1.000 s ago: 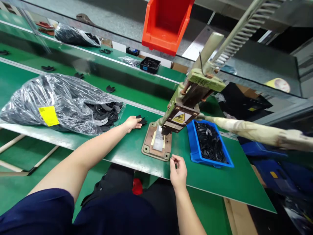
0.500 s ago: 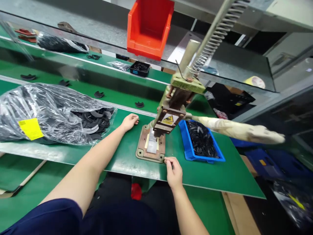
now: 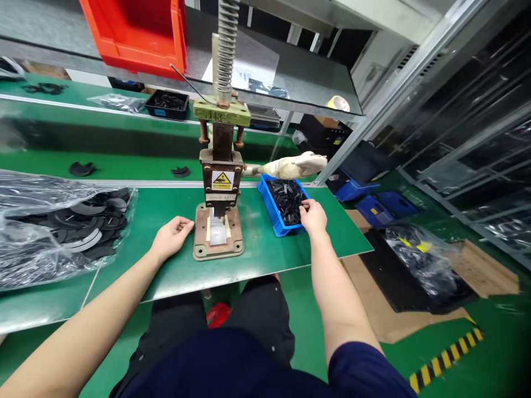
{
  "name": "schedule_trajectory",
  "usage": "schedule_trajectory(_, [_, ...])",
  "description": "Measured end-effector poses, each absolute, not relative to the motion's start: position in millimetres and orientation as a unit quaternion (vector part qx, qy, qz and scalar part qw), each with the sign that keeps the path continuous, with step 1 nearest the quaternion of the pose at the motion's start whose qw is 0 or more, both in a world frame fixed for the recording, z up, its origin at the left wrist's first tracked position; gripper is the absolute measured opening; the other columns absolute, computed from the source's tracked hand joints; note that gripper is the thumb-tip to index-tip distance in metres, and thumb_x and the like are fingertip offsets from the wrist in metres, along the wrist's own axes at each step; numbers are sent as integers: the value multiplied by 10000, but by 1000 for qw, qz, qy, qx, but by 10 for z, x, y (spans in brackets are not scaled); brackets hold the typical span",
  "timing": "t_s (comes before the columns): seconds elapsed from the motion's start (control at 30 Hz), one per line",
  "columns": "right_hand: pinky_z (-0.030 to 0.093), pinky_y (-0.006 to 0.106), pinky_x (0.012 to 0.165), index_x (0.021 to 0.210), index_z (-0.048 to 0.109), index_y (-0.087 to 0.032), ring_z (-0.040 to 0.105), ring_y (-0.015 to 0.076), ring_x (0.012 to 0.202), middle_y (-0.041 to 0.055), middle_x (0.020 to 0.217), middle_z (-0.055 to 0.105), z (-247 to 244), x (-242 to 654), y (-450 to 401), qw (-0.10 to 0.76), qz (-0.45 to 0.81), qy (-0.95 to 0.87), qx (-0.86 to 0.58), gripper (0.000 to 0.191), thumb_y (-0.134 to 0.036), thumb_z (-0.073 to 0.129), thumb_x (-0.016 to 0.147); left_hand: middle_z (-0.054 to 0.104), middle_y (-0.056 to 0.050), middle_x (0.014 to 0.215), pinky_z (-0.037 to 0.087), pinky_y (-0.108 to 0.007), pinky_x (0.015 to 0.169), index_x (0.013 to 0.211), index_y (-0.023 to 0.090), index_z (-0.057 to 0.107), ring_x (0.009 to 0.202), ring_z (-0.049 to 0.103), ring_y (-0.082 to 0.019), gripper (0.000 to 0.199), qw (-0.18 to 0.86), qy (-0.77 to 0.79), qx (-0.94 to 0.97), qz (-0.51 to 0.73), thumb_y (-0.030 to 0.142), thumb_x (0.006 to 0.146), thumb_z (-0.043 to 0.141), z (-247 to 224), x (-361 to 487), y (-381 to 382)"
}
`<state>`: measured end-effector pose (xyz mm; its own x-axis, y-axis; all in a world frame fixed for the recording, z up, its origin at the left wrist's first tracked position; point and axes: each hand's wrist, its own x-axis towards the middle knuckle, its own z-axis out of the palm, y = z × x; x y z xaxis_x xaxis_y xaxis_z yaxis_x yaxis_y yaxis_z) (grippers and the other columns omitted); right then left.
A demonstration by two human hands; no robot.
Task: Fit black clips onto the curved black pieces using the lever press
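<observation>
Draws left hand (image 3: 172, 239) down along the left side of the press base (image 3: 202, 239) since half a second ago, and carries right hand (image 3: 314, 216) from that base's front corner over to the blue bin (image 3: 269, 204). Working from far left, shows a clear plastic bag (image 3: 29, 243) lying on the green bench (image 3: 257, 251), mouth facing right, with black curved parts (image 3: 89, 221) heaped there. Has two dark curved pieces (image 3: 82, 168) well apart on the green strip behind, and a red bin (image 3: 136, 61) on the shelf above. Curls left-hand fingers loosely, tips right beside the press base's edge; can't make out whether touching it or holding anything small. Leads on to the press (image 3: 222, 179), standing upright with a yellow warning label on its front and a pale block (image 3: 218, 234) beneath its lower end. Sends a wrapped lever (image 3: 290, 166) out rightward, near the far end of the blue bin. Holds small black parts (image 3: 286, 199) piled in that bin, just right of the press. Brings right thumb and fingertips nearly together at the bin's right wall, by the parts; can't make out whether gripping one. Shows cardboard (image 3: 360, 298) on the floor farther right.
</observation>
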<state>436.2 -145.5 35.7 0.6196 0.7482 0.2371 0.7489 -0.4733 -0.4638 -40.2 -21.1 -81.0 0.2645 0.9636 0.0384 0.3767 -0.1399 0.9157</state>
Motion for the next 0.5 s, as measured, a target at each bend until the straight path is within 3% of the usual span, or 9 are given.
schedule_trajectory(0.27, [609,483,1076,1328,641,-185,666,224,1238,100,1367,668,413,4623,-1029,101,24,-362,-926,477,-515,677,985,751,-25,839,535,-324,765,937,236,698,779,687,-216,499,398,499,699,323,730,893,646,-794,-374,-203])
schedule_trajectory(0.5, [615,471,1062,1324,642,-186,671,217,1221,98,1358,671,407,4524,-961,110,28,-355,-928,465,-507,674,989,742,-23,830,527,-324,762,926,240,691,778,682,-216,463,389,491,709,323,698,924,632,-728,-344,-233])
